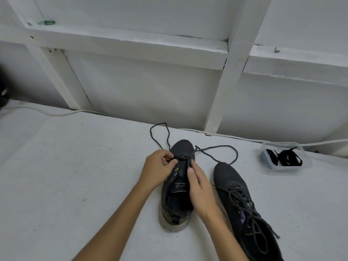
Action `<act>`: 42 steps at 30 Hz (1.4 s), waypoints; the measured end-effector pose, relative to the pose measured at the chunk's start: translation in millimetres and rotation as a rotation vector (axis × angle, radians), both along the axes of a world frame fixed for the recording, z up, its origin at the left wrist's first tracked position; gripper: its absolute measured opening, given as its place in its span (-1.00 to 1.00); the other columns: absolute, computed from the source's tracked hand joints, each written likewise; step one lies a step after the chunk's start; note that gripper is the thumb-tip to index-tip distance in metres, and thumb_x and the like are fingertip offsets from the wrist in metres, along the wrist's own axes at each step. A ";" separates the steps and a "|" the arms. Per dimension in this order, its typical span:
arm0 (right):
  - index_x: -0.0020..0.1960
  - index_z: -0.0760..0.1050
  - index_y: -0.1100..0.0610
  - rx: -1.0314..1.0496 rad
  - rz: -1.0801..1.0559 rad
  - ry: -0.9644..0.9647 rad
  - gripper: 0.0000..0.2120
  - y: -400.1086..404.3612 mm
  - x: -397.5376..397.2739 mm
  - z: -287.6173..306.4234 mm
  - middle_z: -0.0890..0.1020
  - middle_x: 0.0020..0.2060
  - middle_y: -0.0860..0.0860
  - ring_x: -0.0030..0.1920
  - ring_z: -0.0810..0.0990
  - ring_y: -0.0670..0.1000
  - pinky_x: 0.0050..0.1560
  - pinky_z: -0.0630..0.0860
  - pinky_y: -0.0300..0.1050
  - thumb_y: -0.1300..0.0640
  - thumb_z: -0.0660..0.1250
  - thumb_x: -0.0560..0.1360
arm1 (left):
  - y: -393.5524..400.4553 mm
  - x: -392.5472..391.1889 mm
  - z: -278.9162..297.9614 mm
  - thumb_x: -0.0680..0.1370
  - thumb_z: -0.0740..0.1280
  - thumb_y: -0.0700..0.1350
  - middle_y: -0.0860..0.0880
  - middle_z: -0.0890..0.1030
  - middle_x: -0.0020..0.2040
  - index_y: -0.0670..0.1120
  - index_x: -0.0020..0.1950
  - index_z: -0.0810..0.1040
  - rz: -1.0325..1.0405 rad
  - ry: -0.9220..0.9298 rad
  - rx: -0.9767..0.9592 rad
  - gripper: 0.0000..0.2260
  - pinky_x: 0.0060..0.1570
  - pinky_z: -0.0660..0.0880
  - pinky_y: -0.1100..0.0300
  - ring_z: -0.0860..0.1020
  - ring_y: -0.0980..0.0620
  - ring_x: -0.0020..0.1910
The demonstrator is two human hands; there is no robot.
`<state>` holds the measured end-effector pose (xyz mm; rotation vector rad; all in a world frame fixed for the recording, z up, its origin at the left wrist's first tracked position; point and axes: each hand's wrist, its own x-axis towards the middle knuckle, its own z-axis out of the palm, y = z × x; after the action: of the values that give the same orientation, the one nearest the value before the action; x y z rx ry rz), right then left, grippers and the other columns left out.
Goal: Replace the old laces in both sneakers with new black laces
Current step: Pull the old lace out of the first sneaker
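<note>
Two dark grey sneakers stand on the white table, toes pointing away from me. The left sneaker (177, 194) has its old grey lace (216, 147) almost all pulled out, held only in the eyelets nearest the toe, with both ends looping loose over the table. My left hand (157, 169) pinches the lace at those eyelets on the shoe's left side. My right hand (200, 191) rests on the shoe's right side, fingertips curled at the eyelet edge. The right sneaker (243, 206) is fully laced. New black laces (286, 157) lie in a clear plastic tub (290, 167).
A white cable (235, 137) runs along the back of the table against the white framed wall (150, 87). The tub stands at the right, behind the laced sneaker. Bare table surface (75, 166) stretches to the left.
</note>
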<state>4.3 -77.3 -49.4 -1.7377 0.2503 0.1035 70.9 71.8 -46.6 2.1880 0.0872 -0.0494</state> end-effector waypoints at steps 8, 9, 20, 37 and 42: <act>0.59 0.26 -0.06 -0.072 0.002 -0.008 -0.54 7.2 -4.5 -0.4 0.31 0.47 -0.31 0.49 0.22 -0.31 0.52 0.13 -0.27 -0.11 0.05 0.71 | 0.0 2.4 -5.5 0.58 0.36 -0.03 0.13 0.50 -0.04 0.00 0.00 0.63 -0.195 -0.222 0.320 -0.91 -0.10 0.44 0.18 0.41 0.12 -0.02; 0.59 0.26 -0.06 -0.084 0.009 -0.008 -0.53 7.1 -5.2 0.5 0.31 0.47 -0.31 0.50 0.22 -0.30 0.52 0.13 -0.27 -0.11 0.05 0.71 | -0.5 5.9 -2.9 0.60 0.31 -0.06 0.09 0.47 -0.04 -0.05 0.00 0.56 -0.248 -0.217 0.356 -0.92 -0.12 0.42 0.15 0.41 0.09 -0.06; 0.58 0.29 -0.04 -0.074 0.009 0.020 -0.50 6.4 -4.4 -2.3 0.34 0.51 -0.24 0.52 0.23 -0.26 0.52 0.12 -0.25 -0.16 0.06 0.69 | 2.6 2.9 2.9 0.59 0.36 -0.04 0.11 0.53 -0.01 -0.05 0.03 0.51 0.086 -0.249 0.191 -0.90 -0.11 0.42 0.26 0.49 0.13 -0.08; 0.51 0.34 -0.19 -0.022 0.003 0.031 -0.58 6.0 -6.6 -1.3 0.35 0.41 -0.40 0.47 0.27 -0.30 0.47 0.19 -0.28 -0.11 0.20 0.66 | 4.3 2.3 -12.2 0.52 0.46 -0.08 0.19 0.63 -0.06 0.07 -0.02 0.67 -0.060 -0.130 -0.039 -0.93 0.05 0.47 0.35 0.58 0.21 -0.02; 0.57 0.30 -0.09 -0.027 0.000 0.039 -0.51 6.6 -7.6 -0.4 0.34 0.51 -0.26 0.51 0.25 -0.27 0.53 0.18 -0.22 -0.09 0.21 0.66 | 1.2 6.7 -8.2 0.65 0.25 -0.08 0.09 0.63 -0.11 0.00 0.01 0.50 -0.036 -0.127 0.017 -0.94 -0.06 0.52 0.22 0.61 0.15 -0.10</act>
<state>-3.3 -70.7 -49.8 -1.7634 0.2816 0.1344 77.7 73.1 -54.8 2.2038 -0.0239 0.0701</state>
